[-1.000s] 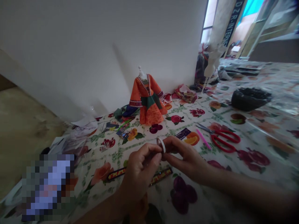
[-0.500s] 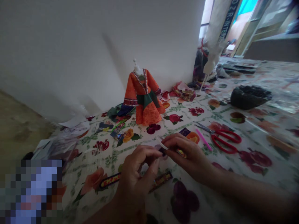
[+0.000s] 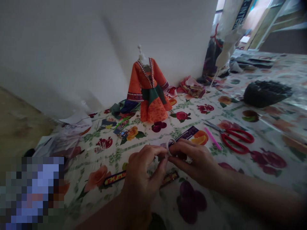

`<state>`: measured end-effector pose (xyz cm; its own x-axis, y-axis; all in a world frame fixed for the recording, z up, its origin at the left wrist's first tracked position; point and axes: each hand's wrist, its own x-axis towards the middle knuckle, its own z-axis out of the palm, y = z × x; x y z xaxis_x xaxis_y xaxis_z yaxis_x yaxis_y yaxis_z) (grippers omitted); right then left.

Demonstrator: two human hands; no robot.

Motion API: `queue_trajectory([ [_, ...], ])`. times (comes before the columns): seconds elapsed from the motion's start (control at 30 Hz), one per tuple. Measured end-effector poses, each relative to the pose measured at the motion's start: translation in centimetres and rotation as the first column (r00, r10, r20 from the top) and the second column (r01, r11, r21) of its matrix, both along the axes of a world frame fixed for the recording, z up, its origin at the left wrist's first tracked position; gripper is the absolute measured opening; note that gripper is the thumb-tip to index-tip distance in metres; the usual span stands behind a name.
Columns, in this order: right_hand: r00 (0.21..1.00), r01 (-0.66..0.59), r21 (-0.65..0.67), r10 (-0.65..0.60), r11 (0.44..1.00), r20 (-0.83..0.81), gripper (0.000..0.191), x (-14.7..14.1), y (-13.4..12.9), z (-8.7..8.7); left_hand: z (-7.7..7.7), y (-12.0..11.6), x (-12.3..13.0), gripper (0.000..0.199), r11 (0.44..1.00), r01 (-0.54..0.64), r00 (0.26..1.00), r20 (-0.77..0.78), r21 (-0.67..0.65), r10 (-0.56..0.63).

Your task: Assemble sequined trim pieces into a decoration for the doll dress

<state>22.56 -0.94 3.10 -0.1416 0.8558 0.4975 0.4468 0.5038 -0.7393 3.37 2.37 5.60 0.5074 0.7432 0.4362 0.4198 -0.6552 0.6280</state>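
My left hand (image 3: pixel 143 167) and my right hand (image 3: pixel 195 156) meet over the flowered tablecloth, thumbs and fingertips pinched at a small white loop (image 3: pixel 168 143). The loop looks like a narrow curved band; its lower part is hidden by my fingers. Behind my right hand lies a dark purple trim strip with white beads (image 3: pixel 192 130). Below the hands, a patterned strip in red and yellow (image 3: pixel 115 178) runs partly hidden under my left hand. Farther back, an orange and green doll dress (image 3: pixel 153 95) with beaded edging stands upright on a small white dress form (image 3: pixel 141 56).
Red-handled scissors (image 3: pixel 236 140) and a pink stick (image 3: pixel 213 139) lie to the right. A black bag-like bundle (image 3: pixel 265 92) sits beyond them. Fabric scraps (image 3: pixel 192 86) lie along the wall, near a second white form (image 3: pixel 224 54). Clear plastic (image 3: pixel 74 131) is at left.
The white loop has turned from a slanted sliver to a more upright curve, and the left fingertips now meet it. More of the beaded strip shows. The view has shifted slightly.
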Motion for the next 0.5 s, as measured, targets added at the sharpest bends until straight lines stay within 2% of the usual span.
queue_trajectory([
  [0.4,0.999,-0.046,-0.049,0.047,0.998,0.019,0.002,-0.13,-0.21,-0.05,0.16,0.05,0.22,0.015,0.999,0.016,1.0,-0.026,-0.028,-0.017],
  [0.5,0.999,-0.053,-0.06,0.053,0.997,0.007,0.01,-0.24,-0.34,-0.19,0.24,0.17,0.26,0.015,0.999,0.016,0.999,-0.032,-0.029,-0.017],
])
